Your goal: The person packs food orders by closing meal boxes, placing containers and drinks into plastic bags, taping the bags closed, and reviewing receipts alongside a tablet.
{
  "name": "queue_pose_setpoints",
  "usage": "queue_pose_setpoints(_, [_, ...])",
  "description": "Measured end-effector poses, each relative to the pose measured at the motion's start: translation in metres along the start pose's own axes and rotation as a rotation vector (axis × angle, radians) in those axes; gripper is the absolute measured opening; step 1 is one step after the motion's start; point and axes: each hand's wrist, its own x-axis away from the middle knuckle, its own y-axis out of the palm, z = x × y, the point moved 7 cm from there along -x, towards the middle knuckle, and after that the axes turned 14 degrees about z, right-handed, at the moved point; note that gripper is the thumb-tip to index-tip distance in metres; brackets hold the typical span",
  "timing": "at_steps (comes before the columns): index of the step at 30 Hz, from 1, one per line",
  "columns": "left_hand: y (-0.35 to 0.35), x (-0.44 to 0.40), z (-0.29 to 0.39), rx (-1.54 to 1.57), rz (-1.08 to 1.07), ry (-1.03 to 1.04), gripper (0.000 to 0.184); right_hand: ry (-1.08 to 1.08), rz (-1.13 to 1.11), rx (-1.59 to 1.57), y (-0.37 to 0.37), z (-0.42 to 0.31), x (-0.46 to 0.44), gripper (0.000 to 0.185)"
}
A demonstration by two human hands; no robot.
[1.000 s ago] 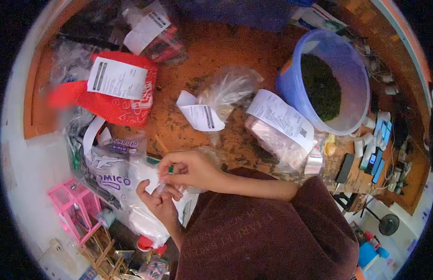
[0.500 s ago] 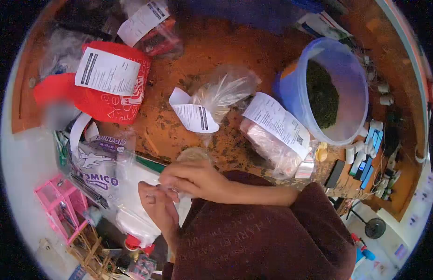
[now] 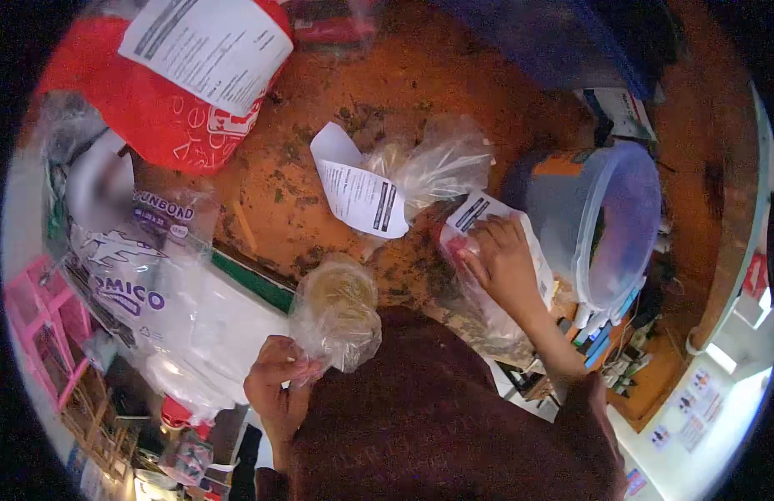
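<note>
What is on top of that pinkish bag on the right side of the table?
A white printed label lies on the pinkish bag, with the right hand over both. What sits under the label and fingers is covered.

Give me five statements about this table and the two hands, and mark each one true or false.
1. The right hand is on the pink bag. True.
2. The left hand grips the red bag. False: it pinches the plastic of the clear bag.
3. A printed sheet lies on the red bag. True.
4. Both hands are on the same bag. False: each is on a different one.
5. The tub is nearer the left hand than the right. False: it is nearer the right hand.
</note>
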Motion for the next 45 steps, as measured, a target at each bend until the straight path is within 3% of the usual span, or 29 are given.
queue_pose_setpoints(5, [0.001, -0.007, -0.001, 0.054, 0.057, -0.031, 0.021, 0.010, 0.038, 0.079, 0.008, -0.001, 0.006, 0.030])
queue_pose_setpoints(8, [0.000, -0.009, 0.002, 0.010, -0.003, 0.121, 0.019, 0.010, 0.019, 0.082, 0.010, -0.001, 0.005, 0.030])
queue_pose_setpoints(11, [-0.001, -0.011, 0.000, 0.081, -0.039, 0.108, 0.022, 0.027, 0.019, 0.065, 0.008, -0.003, 0.003, 0.031])
queue_pose_setpoints(14, [-0.007, -0.008, -0.004, 0.156, 0.085, -0.008, 0.018, 0.072, 0.048, 0.012, 0.003, -0.002, 0.000, 0.033])
queue_pose_setpoints(18, [-0.005, -0.009, -0.004, 0.258, 0.100, -0.177, 0.018, 0.030, 0.161, 0.032, -0.025, -0.028, -0.019, 0.031])
queue_pose_setpoints(19, [-0.005, -0.009, -0.004, 0.231, 0.088, -0.169, 0.019, 0.164, 0.215, -0.241, -0.035, -0.039, -0.022, 0.028])
queue_pose_setpoints(21, [-0.007, -0.004, -0.011, 0.286, 0.067, -0.183, 0.021, 0.173, 0.135, -0.648, -0.039, -0.079, -0.026, 0.024])
queue_pose_setpoints(24, [0.004, -0.008, -0.003, 0.365, -0.036, -0.219, 0.021, -0.002, -0.138, -1.089, -0.033, -0.155, -0.042, 0.034])
queue_pose_setpoints(25, [0.006, -0.011, 0.007, 0.170, -0.096, -0.129, 0.021, -0.041, -0.074, -1.073, -0.029, -0.170, -0.042, 0.027])
queue_pose_setpoints(29, [0.001, -0.013, 0.010, 0.440, 0.043, -0.270, 0.018, -0.071, -0.134, -1.208, -0.021, -0.193, -0.050, 0.013])
queue_pose_setpoints(32, [-0.010, -0.010, 0.009, 0.040, 0.050, -0.092, 0.015, -0.054, -0.093, -1.135, -0.026, -0.195, -0.056, 0.014])
queue_pose_setpoints(35, [-0.008, -0.010, 0.018, -0.109, -0.035, -0.026, 0.012, 0.409, -0.330, -1.358, -0.004, -0.192, -0.048, 0.013])
queue_pose_setpoints(37, [-0.007, -0.009, 0.016, -0.114, -0.055, -0.015, 0.013, 0.425, -0.327, -1.317, -0.003, -0.191, -0.047, 0.017])
queue_pose_setpoints(39, [-0.007, -0.007, 0.013, -0.097, -0.048, -0.014, 0.012, 0.265, -0.212, -1.231, -0.010, -0.190, -0.051, 0.021])
queue_pose_setpoints(41, [-0.006, -0.005, 0.010, -0.061, -0.012, -0.025, 0.012, -0.063, 0.006, -1.078, -0.025, -0.192, -0.051, 0.025])
queue_pose_setpoints(45, [-0.010, -0.005, 0.013, 0.090, 0.127, -0.181, 0.009, -0.272, -0.114, -1.010, -0.031, -0.197, -0.043, 0.024])
